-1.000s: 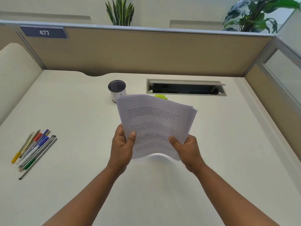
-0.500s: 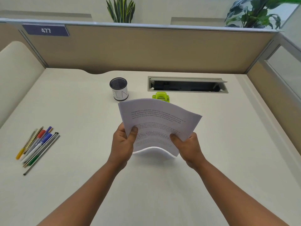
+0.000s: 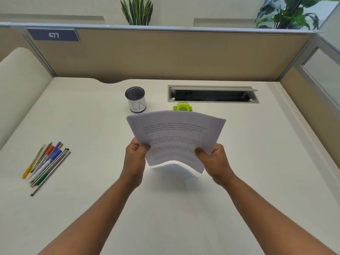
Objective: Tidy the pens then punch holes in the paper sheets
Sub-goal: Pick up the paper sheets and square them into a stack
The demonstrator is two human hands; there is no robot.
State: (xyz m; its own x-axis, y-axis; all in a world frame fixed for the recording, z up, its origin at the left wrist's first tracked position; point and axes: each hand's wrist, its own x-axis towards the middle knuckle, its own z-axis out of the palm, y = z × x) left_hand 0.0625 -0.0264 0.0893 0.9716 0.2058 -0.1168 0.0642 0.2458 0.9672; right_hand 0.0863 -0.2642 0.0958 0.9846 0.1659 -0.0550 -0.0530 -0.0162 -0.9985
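Note:
A stack of printed paper sheets (image 3: 176, 133) hangs above the middle of the white desk (image 3: 257, 162), bowed upward. My left hand (image 3: 135, 159) grips its lower left edge, and my right hand (image 3: 214, 161) grips the lower right edge. Just behind the stack's top edge stands a lime-green hole punch (image 3: 182, 107), partly hidden by the paper. A black mesh pen cup (image 3: 135, 99) with a white label is left of the punch and looks empty. Several pens (image 3: 46, 163) lie bundled side by side at the desk's left.
An open cable tray slot (image 3: 213, 94) is set into the desk behind the punch. Tan partition walls (image 3: 165, 56) close the desk at the back and right, with a sign reading 477 at the back left. Plants stand beyond the partition.
The paper stack has come lower and squared up in both hands, showing more of the green hole punch behind it. The pens and cup have not moved.

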